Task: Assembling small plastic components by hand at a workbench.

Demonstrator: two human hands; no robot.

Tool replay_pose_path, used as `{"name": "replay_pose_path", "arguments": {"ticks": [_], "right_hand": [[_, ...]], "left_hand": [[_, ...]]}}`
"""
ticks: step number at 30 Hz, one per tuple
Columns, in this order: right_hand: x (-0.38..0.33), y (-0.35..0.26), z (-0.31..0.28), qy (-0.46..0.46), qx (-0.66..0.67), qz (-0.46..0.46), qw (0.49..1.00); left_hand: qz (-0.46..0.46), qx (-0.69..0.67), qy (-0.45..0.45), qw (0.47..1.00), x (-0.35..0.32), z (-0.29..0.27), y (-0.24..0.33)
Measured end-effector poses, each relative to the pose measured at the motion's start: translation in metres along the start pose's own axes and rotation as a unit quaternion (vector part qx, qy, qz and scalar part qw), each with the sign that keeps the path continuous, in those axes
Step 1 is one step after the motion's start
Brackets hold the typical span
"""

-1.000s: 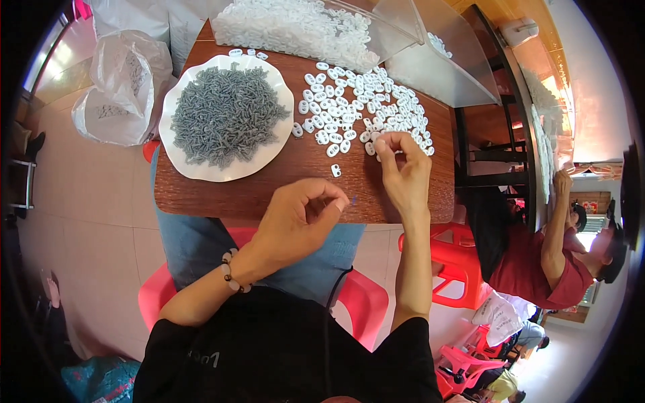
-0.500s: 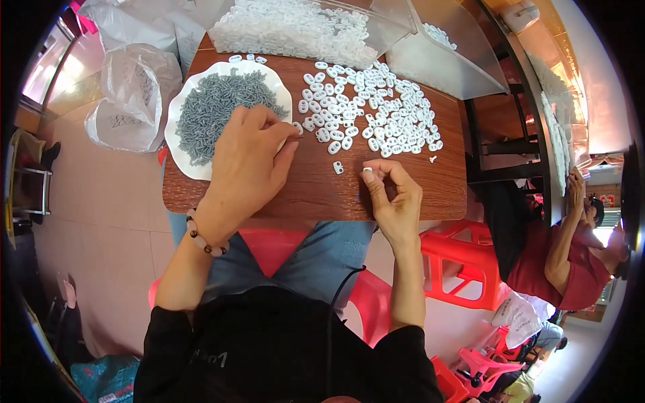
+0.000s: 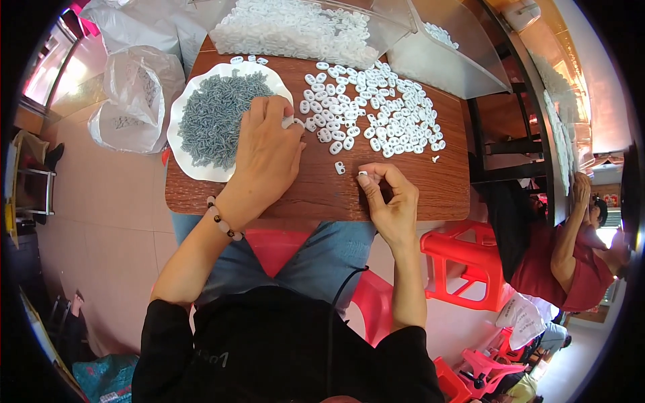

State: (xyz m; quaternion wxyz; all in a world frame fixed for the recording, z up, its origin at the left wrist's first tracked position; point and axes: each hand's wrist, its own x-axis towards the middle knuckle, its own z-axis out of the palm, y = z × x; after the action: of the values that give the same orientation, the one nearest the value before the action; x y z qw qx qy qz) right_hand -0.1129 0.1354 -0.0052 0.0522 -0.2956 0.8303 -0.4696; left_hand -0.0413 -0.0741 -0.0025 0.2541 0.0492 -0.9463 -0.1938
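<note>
One light edge pinch serves me best.
Leftmost, small grey screw-like pieces (image 3: 215, 121) heap a white wavy-edged plate (image 3: 175, 131); my left hand (image 3: 262, 154) curls over its right side, and I can't tell how open its fingertips are or what they hold. Past a loose white two-holed piece (image 3: 339, 167), my right hand (image 3: 396, 203) pinches a small white plastic-looking piece (image 3: 363, 173), thumb against forefinger, top best left uncovered.

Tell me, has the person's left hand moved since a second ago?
Yes. Judged against the white plate, the left hand has moved left and forward, over the plate's right side.
</note>
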Motion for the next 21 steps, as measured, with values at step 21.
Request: {"name": "replay_pose_path", "arguments": {"ticks": [21], "right_hand": [[-0.001, 0.002, 0.003, 0.009, 0.021, -0.011, 1.0]], "left_hand": [[0.0, 0.015, 0.037, 0.999, 0.005, 0.015, 0.007]]}}
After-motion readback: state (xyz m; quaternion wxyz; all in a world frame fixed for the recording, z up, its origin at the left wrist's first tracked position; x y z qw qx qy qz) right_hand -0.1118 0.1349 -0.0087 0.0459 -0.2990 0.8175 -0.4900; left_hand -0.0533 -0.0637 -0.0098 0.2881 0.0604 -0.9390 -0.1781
